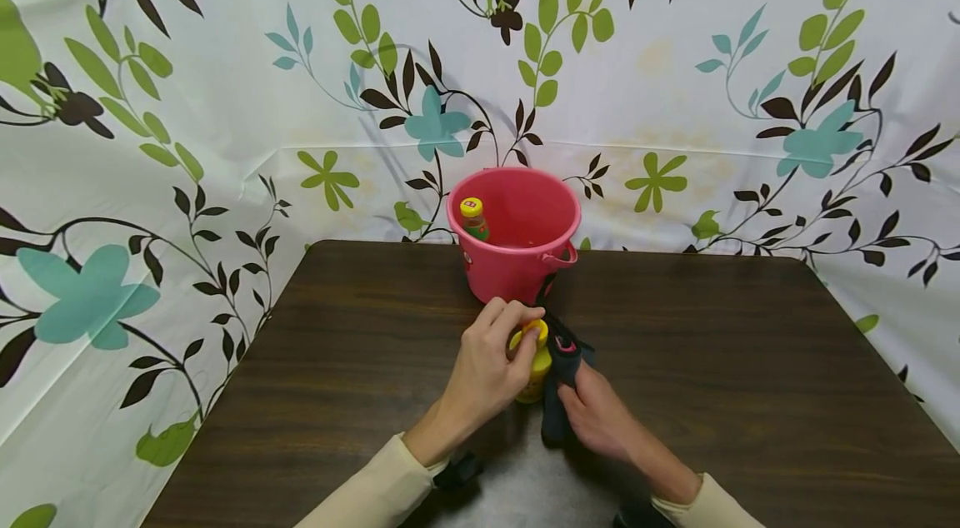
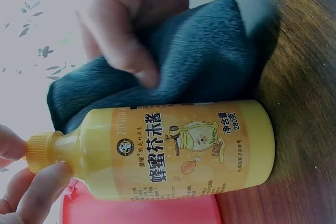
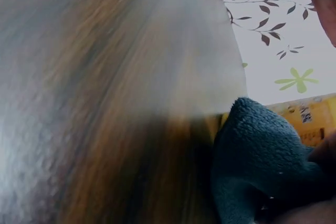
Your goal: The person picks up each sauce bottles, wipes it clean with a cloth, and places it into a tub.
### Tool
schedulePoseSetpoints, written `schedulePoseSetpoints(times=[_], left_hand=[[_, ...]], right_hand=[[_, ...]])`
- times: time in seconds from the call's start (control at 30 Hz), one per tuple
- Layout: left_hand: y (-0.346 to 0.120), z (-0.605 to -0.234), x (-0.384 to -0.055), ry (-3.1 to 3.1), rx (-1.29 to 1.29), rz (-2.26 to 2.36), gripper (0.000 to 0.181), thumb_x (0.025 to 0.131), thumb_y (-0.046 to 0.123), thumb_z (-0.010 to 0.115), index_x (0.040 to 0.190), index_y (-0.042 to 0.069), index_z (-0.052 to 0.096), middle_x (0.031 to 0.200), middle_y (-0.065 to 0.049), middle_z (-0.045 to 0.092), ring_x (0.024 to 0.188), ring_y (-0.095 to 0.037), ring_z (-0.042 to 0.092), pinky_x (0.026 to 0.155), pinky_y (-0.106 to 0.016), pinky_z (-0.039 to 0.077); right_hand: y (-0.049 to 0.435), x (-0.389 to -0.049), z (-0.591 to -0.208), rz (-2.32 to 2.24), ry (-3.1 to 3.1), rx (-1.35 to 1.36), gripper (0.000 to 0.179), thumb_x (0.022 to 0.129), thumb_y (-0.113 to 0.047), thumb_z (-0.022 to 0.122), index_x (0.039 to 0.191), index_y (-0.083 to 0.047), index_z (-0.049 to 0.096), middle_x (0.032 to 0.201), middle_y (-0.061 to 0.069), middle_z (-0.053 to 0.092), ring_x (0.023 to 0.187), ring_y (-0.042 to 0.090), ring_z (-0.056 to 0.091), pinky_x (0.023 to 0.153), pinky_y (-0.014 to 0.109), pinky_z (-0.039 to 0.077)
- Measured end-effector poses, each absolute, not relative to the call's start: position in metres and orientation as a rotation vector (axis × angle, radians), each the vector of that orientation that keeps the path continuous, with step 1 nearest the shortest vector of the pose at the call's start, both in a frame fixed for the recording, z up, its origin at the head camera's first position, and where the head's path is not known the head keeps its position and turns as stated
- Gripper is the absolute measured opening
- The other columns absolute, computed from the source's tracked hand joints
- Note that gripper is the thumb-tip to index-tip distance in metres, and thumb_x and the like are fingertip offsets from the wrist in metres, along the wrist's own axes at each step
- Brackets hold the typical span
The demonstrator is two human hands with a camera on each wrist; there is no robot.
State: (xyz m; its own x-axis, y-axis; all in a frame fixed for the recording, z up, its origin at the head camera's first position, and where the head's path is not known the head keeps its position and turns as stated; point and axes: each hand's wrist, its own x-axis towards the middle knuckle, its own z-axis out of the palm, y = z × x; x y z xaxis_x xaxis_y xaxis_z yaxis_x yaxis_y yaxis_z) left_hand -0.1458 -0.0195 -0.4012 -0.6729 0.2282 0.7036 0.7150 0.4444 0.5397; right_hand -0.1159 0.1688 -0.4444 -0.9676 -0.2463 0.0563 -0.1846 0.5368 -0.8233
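Note:
A yellow squeeze bottle of honey mustard sauce stands on the table in front of the bucket, its printed label facing the left wrist view. My left hand pinches the bottle's yellow cap from above between thumb and fingers. On the bottle's right side, my right hand grips a dark teal cloth, which lies against the bottle in the left wrist view. That cloth covers part of the bottle in the right wrist view, where only a bit of my right hand shows.
A pink bucket stands at the table's back edge, holding a bottle with a yellow cap. The dark wooden table reaches out on both sides. Behind it hangs a white leaf-patterned curtain.

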Motion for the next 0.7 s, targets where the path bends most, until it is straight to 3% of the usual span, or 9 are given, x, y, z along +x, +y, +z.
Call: schedulePoseSetpoints(times=[0.2, 0.37, 0.53, 0.7], left_hand=[[-0.019, -0.402, -0.146, -2.172, -0.780, -1.184, 0.019, 0.094, 0.005, 0.074, 0.112, 0.008, 0.075, 0.095, -0.006, 0.066, 0.071, -0.018, 0.055, 0.060, -0.013, 0.044], [-0.019, -0.403, -0.146, -2.179, -0.772, -1.188, 0.019, 0.094, 0.005, 0.074, 0.112, 0.009, 0.074, 0.096, -0.006, 0.066, 0.073, -0.017, 0.054, 0.061, -0.014, 0.045], [-0.020, -0.403, -0.145, -2.196, -0.763, -1.187, 0.020, 0.093, 0.006, 0.075, 0.113, 0.009, 0.074, 0.096, -0.005, 0.066, 0.073, -0.013, 0.052, 0.061, -0.014, 0.046], [-0.021, -0.401, -0.145, -2.187, -0.776, -1.182, 0.019, 0.094, 0.005, 0.074, 0.113, 0.007, 0.075, 0.094, -0.006, 0.065, 0.070, -0.018, 0.053, 0.060, -0.013, 0.043]], right_hand=[[0.183, -0.133, -0.479, -1.320, 2.729, -0.490, 0.042, 0.102, -0.005, 0.052, 0.142, 0.004, 0.056, 0.124, 0.014, 0.069, 0.100, 0.017, 0.061, 0.084, 0.026, 0.051], [0.193, -0.146, -0.505, -1.317, 2.696, -0.483, 0.042, 0.107, -0.021, 0.055, 0.146, -0.006, 0.056, 0.129, 0.007, 0.070, 0.109, 0.013, 0.064, 0.093, 0.029, 0.054], [0.186, -0.136, -0.471, -1.484, 2.465, -0.447, 0.054, 0.112, -0.039, 0.050, 0.151, -0.002, 0.051, 0.137, 0.012, 0.067, 0.123, 0.022, 0.063, 0.106, 0.043, 0.052], [0.180, -0.127, -0.443, -1.570, 2.354, -0.305, 0.055, 0.113, -0.041, 0.046, 0.158, -0.008, 0.045, 0.150, 0.008, 0.061, 0.136, 0.022, 0.056, 0.116, 0.039, 0.044]])
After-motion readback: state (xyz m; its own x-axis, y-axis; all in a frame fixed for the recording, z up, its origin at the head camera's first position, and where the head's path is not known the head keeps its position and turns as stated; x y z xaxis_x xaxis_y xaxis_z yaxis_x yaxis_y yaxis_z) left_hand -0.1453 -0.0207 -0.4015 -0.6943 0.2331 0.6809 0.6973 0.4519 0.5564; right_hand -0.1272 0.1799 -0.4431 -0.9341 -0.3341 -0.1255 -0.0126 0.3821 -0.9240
